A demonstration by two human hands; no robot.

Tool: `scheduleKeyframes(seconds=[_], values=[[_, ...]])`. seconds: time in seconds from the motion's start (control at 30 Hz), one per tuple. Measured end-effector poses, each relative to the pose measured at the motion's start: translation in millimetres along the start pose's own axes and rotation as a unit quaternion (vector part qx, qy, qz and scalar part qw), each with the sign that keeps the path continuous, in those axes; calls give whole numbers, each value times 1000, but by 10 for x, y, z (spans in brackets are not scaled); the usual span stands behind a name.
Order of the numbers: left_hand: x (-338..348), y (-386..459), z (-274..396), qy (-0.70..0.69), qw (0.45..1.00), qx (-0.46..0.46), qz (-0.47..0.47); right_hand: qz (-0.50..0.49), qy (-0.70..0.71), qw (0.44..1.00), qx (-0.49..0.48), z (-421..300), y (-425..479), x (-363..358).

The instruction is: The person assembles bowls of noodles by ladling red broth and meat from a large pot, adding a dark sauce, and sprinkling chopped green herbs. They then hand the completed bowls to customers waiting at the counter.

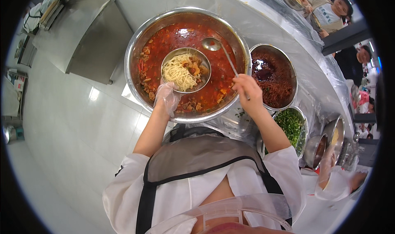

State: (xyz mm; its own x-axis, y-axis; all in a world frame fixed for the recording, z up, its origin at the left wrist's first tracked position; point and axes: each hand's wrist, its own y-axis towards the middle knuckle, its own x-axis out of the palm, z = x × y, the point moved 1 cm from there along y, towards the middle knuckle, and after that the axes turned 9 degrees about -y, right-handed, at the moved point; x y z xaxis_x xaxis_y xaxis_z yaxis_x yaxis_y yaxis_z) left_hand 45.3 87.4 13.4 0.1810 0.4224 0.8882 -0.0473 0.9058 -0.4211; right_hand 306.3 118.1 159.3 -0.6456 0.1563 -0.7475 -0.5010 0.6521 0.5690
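My left hand [168, 97], in a clear plastic glove, holds a small metal bowl [202, 87] by its near left rim. Pale noodles [179, 71] lie in the bowl, with orange-brown chunks [197, 66] of food at their right. A wide steel basin [132, 39] of red, oily stew [182, 38] sits beneath. My right hand [248, 92], which looks bare, grips the handle of a metal ladle [212, 44] over the basin's right rim. The ladle's head is over the stew, to the upper right of the bowl, with a little red liquid in it.
Right of the basin stand a bowl of dark red chili paste [273, 76] and one of chopped green onions [288, 124]. Further along are smaller metal bowls [314, 149] and a co-worker's gloved hand [327, 163]. A steel cabinet [98, 42] stands at left. People are beyond the plastic-covered ledge [308, 46].
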Motion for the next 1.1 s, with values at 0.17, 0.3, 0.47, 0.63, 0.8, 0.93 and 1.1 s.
scheduleKeyframes(seconds=[0.17,0.3,0.47,0.63,0.8,0.93,1.1], values=[[341,326,218,65,994,2,-90,179,254,888,338,484,-399,-78],[1256,726,553,163,981,-1,-105,256,246,848,393,854,-730,-390],[2276,1602,1082,177,971,-3,-162,219,188,839,462,1140,-1149,-479],[2909,2216,1387,196,976,51,-85,203,168,822,505,1159,-1262,-467],[3166,2607,1569,186,976,36,-109,198,150,819,518,1135,-1228,-445],[3327,2771,2010,213,941,73,-254,151,114,858,477,1162,-1185,-220],[3186,2177,569,336,929,-59,-141,84,14,917,390,997,-1120,59]])
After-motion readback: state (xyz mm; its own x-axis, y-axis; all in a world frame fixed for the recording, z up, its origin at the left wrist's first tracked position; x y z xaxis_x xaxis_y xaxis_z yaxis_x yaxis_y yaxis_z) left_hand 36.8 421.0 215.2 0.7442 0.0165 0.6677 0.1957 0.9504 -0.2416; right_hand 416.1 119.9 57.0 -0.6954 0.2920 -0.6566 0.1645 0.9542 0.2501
